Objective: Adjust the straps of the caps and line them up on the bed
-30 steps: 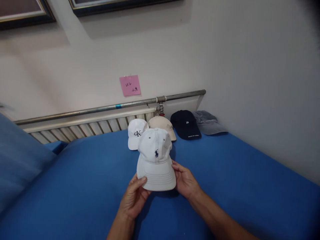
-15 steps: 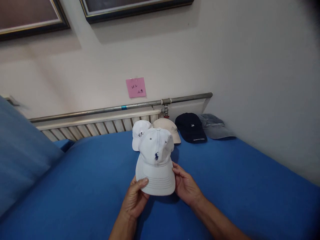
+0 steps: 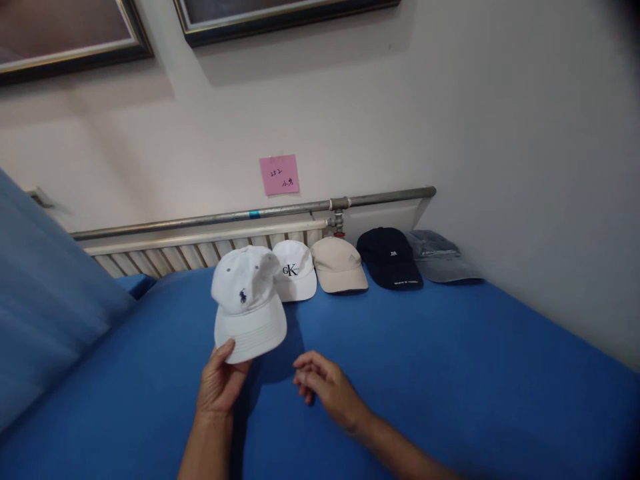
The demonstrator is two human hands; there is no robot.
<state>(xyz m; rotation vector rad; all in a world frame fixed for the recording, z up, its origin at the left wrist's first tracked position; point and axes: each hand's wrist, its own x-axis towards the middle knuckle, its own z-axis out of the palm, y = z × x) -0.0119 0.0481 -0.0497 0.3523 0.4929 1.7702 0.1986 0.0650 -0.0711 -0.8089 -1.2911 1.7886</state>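
My left hand (image 3: 220, 383) pinches the brim of a white cap with a small dark blue horse logo (image 3: 247, 303), holding it up over the blue bed (image 3: 450, 373). My right hand (image 3: 325, 387) hovers just right of the cap with loosely curled, parted fingers and nothing in it. Behind, a row of caps lies against the wall: a white cap with black letters (image 3: 296, 270), a beige cap (image 3: 339, 265), a dark navy cap (image 3: 391, 257) and a grey cap (image 3: 441, 257).
A radiator (image 3: 200, 250) and a metal pipe (image 3: 280, 210) run along the wall behind the bed. A pink note (image 3: 279, 175) is stuck above them. A blue pillow (image 3: 45, 300) rises at the left. Two framed pictures (image 3: 280, 13) hang at the top.
My right hand let go of the white horse-logo cap. My left hand carried it to the left, uncovering the lettered white cap behind it.
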